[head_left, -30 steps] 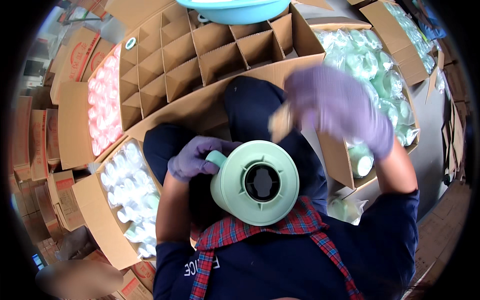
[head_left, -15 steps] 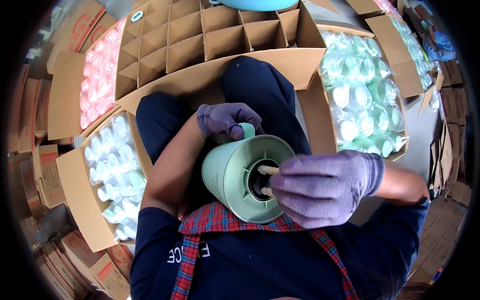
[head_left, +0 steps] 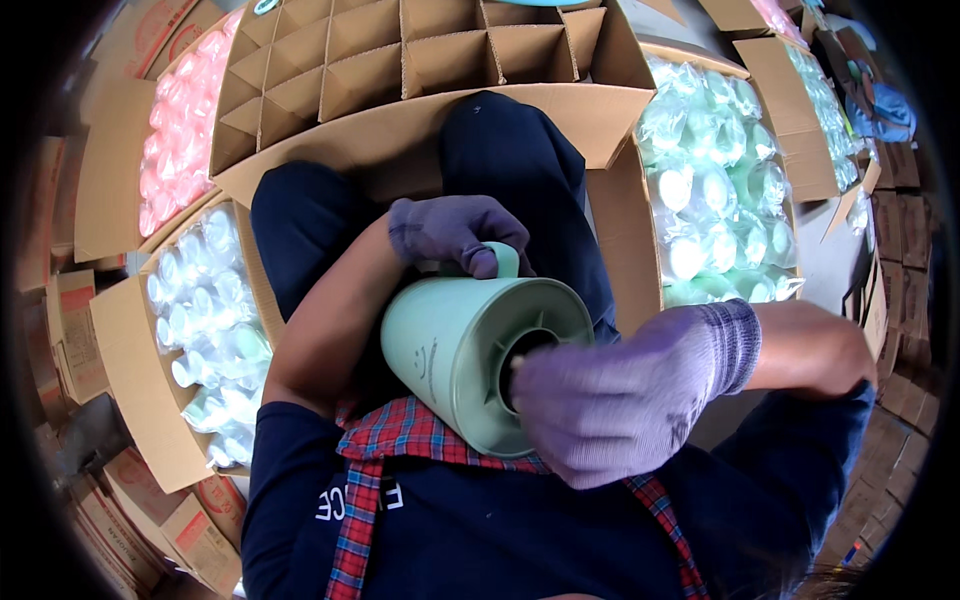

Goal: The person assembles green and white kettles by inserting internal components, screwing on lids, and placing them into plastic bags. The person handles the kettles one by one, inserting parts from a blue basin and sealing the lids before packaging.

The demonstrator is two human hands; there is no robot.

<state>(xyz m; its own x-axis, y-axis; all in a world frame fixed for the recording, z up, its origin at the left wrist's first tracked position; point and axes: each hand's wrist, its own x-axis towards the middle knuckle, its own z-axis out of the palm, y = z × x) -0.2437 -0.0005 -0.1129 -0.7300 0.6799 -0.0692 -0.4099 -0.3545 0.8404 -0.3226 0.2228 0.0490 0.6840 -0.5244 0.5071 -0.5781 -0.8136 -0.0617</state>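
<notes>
A pale green jug point(head_left: 425, 345) with a loop handle point(head_left: 507, 260) lies tilted across my lap. Its round end, with a dark hole point(head_left: 520, 355) ringed by ribs, faces up and to the right. My left hand point(head_left: 462, 235), in a purple-grey knit glove, is closed round the handle. Over the hole is my right hand point(head_left: 625, 395), gloved alike, its fingers bunched together and blurred. A small pale tip shows between the fingers and the hole. The right fingertips, and anything they hold, are hidden.
A divided carton point(head_left: 400, 110) stands beyond my knees. Open boxes hold plastic-wrapped pink items point(head_left: 190, 130) at the far left, clear-wrapped whitish items point(head_left: 210, 310) at the left and pale green ones point(head_left: 715, 190) at the right. Stacked cartons point(head_left: 905, 280) line the right side.
My right hand has moved slightly left and down, now covering more of the hole. The two pale tips seen there before are mostly hidden. The jug has shifted slightly left.
</notes>
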